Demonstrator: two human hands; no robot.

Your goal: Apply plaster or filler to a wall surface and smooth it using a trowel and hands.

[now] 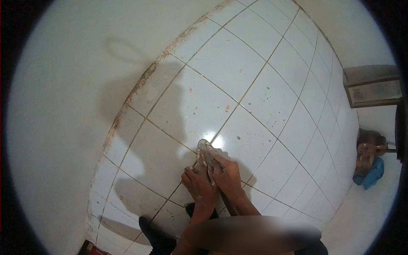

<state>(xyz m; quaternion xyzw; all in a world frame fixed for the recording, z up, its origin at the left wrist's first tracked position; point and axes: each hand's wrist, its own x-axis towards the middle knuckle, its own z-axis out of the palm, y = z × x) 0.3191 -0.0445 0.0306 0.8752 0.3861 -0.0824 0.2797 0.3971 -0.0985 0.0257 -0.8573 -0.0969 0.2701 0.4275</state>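
Most of the view's just filled by white tiled floor (212, 80). The right hand (228, 173) is kinda half closed, fingers stretched forward; the left hand (196, 182) is curled. A slim, grimy grey thing (203, 147) is held between them, rounded tip poking out ahead. Tiny chips (227, 107) are scattered beyond.

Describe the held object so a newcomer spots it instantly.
Find the bright glare on the white tiled floor. At its lower left, the left hand and right hand grip a narrow, grey-smeared object. Its size and rounded tip distinguish it from the small flecks scattered beyond.
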